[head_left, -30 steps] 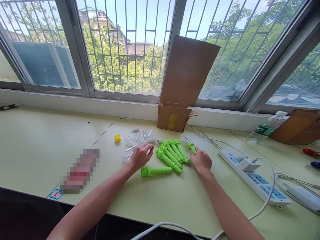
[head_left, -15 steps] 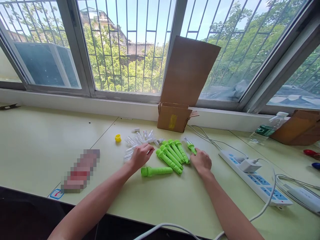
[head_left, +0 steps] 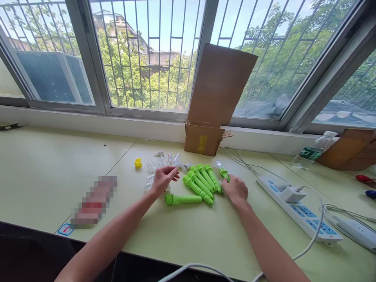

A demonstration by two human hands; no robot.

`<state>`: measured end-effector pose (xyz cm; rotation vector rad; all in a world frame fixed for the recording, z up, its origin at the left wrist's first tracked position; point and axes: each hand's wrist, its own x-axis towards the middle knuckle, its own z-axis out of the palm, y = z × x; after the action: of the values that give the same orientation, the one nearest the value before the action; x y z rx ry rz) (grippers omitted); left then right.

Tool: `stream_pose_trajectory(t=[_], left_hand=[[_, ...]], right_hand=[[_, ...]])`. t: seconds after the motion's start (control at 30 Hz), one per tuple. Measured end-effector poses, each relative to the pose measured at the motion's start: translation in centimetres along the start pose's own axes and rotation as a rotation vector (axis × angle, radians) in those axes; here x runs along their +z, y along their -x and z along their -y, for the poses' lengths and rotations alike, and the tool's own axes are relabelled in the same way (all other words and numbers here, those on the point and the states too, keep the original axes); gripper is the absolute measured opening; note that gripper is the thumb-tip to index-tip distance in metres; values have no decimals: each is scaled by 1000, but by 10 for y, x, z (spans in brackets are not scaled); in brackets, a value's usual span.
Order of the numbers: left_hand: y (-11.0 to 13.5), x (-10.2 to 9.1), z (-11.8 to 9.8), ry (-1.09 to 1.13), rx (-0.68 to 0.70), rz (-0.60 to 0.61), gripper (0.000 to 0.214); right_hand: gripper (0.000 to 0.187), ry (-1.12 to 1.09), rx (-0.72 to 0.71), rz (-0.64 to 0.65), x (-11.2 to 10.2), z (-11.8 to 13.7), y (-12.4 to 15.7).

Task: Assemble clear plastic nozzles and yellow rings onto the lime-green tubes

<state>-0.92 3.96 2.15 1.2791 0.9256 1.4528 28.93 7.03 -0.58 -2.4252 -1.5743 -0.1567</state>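
Note:
My left hand (head_left: 162,179) hovers just above a pile of small clear plastic tubes (head_left: 158,163), thumb and fingers pinched together; what they hold is too small to tell. Several bright green ribbed tubes (head_left: 202,181) lie side by side between my hands. One more green tube (head_left: 182,199) lies apart, just below my left hand. My right hand (head_left: 236,190) rests on the table, its fingertips closed on the end of a green tube with a clear tip (head_left: 223,170). A yellow cap (head_left: 138,163) sits left of the clear pile.
An open cardboard box (head_left: 204,138) stands by the window sill behind the parts. A white power strip (head_left: 298,209) with a plugged adapter and cables lies at the right, near a water bottle (head_left: 313,151) and another box (head_left: 349,149). A blurred object (head_left: 94,201) lies at the left.
My left hand has lifted off the table and moved slightly back over the clear tubes, its fingers closing into a pinch. My right hand has stayed on the capped green tube.

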Motion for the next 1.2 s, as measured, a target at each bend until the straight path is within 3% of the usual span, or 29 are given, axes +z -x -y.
stream_pose_trajectory(t=[0.3,1.2], left_hand=[[-3,-2,-1,104,-92,7,34],[-2,-2,-2,149,-124,12,34]], right_hand=[[37,-18,-5,-29,0,1,2],[36,-24,-12,-37,1,0,2]])
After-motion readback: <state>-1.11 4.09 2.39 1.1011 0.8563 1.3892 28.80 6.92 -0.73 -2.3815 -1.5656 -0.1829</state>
